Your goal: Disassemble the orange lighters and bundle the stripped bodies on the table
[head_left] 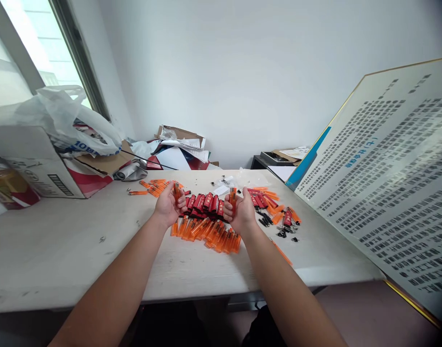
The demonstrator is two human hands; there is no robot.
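My left hand (pixel 167 205) grips an orange translucent lighter (pixel 177 192) upright between fingers and thumb. My right hand (pixel 240 210) holds a similar orange lighter (pixel 233 199) at the same height. Between my hands lies a tight row of red lighters (pixel 205 204). Just below it, orange lighter bodies (pixel 206 235) lie side by side, partly under my wrists. More orange lighters (pixel 152 188) are scattered at the far left. On the right lie mixed red and orange lighters (pixel 267 200), with small black parts (pixel 264 218) beside them.
The worn white table (pixel 61 255) runs across the view, with its front edge near me. A tilted framed printed board (pixel 380 178) leans in at the right. A cardboard box (pixel 36 166) and white plastic bag (pixel 72 125) stand at the left, with papers behind.
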